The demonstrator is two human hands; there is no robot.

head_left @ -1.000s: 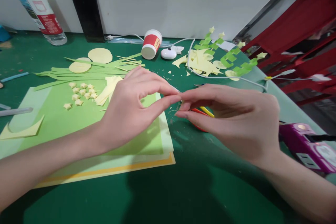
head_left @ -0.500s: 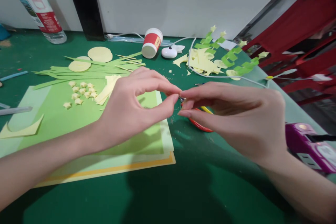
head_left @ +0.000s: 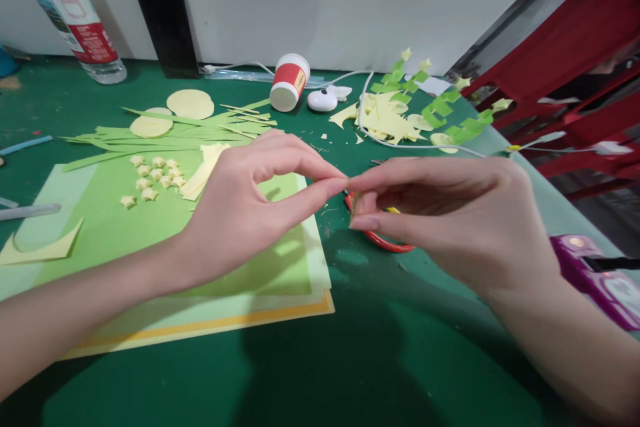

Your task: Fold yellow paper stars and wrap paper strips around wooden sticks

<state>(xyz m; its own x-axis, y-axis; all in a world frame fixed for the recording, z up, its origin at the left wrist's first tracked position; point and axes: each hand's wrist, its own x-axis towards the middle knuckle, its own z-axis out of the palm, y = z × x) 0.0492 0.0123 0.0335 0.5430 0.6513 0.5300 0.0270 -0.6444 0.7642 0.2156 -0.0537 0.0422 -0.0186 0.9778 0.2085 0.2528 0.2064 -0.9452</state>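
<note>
My left hand (head_left: 240, 203) is closed in a pinch, thumb against index finger, above the right side of the green paper sheets (head_left: 270, 273). Its fingertips meet those of my right hand (head_left: 450, 220), which is also pinched. Between my right thumb and fingers shows the edge of a thin yellowish strip (head_left: 354, 203) that looks like paper; the rest is hidden. What my left fingertips cover cannot be seen. Under my right hand lie red-handled pliers or scissors (head_left: 387, 244), partly covered. Small folded paper stars (head_left: 149, 193) sit on the sheets beside pale yellow paper strips (head_left: 203, 173).
Green paper strips (head_left: 170, 137) and yellow paper circles (head_left: 190, 103) lie behind. Farther back are a paper cup (head_left: 290, 82), a white earphone case (head_left: 321, 100), a cable, a phone (head_left: 163, 13) and a bottle (head_left: 75, 20). Yellow scraps (head_left: 383, 117) and a purple device (head_left: 595, 273) are right.
My right hand has shifted slightly right and its thumb has dropped a little from the index finger. My left thumb and index finger have closed together and moved slightly right.
</note>
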